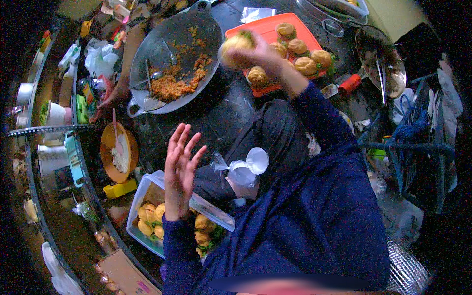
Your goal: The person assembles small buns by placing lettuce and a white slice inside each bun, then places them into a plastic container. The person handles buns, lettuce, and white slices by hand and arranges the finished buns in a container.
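Observation:
My right hand (263,58), smeared by motion, holds a golden filled bun (237,45) at the left edge of an orange-red tray (258,30). A bit of green shows at the bun's top. Several similar ridged buns (306,66) with leafy filling sit on that tray. My left hand (182,160) is raised palm up with fingers spread and nothing in it. Beneath it stands a clear plastic box (143,189) with more golden buns (151,216) and green leaves. White paper baking cups (257,161), partly in a plastic bag (241,176), rest on my lap.
A large wok (209,34) with orange-brown filling (174,86) and spoons lies ahead. At left are an orange bowl of white powder (129,135), a yellow object (120,189) and crowded shelves (86,182). A pan (393,73) and red-handled tool (350,83) lie right.

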The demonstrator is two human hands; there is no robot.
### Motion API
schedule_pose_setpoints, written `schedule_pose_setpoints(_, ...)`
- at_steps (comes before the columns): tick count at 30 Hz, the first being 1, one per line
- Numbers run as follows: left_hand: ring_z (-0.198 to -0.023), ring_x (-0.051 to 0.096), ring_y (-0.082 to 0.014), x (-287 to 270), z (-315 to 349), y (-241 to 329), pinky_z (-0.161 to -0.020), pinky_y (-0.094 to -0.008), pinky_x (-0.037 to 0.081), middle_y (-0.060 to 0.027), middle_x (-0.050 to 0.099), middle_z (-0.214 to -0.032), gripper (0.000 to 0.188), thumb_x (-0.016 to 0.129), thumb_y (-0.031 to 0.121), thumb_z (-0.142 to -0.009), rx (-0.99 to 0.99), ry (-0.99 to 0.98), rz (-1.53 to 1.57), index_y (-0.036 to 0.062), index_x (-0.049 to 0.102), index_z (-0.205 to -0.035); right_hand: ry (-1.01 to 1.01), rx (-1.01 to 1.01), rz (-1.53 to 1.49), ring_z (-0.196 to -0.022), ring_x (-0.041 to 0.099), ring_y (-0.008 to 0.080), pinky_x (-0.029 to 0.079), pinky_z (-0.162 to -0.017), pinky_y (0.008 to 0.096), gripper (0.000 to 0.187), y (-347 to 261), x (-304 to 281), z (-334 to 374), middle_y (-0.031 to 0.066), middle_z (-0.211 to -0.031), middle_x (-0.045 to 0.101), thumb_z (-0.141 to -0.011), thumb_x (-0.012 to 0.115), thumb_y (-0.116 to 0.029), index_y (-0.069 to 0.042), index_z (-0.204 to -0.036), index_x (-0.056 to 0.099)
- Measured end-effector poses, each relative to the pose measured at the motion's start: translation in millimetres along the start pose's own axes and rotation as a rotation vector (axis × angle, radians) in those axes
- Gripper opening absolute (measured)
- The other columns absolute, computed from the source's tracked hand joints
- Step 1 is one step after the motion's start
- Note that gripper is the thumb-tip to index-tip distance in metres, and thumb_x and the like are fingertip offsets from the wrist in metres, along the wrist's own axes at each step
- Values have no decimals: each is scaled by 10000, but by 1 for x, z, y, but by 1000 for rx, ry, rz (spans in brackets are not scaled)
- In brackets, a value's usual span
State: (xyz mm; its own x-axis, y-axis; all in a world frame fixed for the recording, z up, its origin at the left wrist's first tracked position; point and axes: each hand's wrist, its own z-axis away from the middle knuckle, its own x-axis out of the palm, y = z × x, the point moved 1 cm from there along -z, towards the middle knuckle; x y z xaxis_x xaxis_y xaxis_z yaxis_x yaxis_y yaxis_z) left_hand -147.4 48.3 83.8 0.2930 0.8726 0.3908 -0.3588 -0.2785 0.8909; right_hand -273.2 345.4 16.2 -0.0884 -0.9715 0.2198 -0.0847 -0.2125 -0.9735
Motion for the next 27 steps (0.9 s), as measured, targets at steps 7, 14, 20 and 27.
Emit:
schedule_pose_setpoints(7, -1283, 386, -267, -31, 70, 21, -1037, -410, 346, -150, 332, -1453, 668, 558, 368, -871, 119, 251, -175, 42, 317, -1402, 382, 51, 828, -989, 611, 220, 515, -851, 345, 928, 63, -103, -123, 157, -1097, 589, -658, 824, -428, -5, -1321, 331)
schedule_pose_setpoints(14, -1272, 412, -277, -68, 140, 36, -1006, -399, 382, -162, 347, -1444, 723, 619, 427, -821, 210, 626, -333, 26, 361, -1365, 168, 46, 813, -639, 609, 221, 508, -525, 358, 761, 116, -148, -165, 108, -740, 608, -776, 720, -341, 53, -1286, 316)
schedule_pose_setpoints(20, -1183, 478, -241, -60, 182, 36, -960, -337, 400, -177, 397, -1406, 536, 594, 296, -861, 273, 541, -597, 32, 444, -1303, 177, -216, 1111, -662, 689, 189, 527, -564, 315, 524, 6, -106, -70, 146, -742, 690, -788, 646, -252, 77, -1171, 506)
schedule_pose_setpoints(27, -988, 577, -313, -67, 201, 32, -882, -373, 447, -138, 627, -1051, 268, 668, 154, -805, 300, 398, -1510, 43, 639, -1048, -302, -20, 784, -977, 618, 141, 490, -844, 268, 337, -34, 12, 96, 68, -1049, 652, -887, 645, -178, -16, -1176, 586)
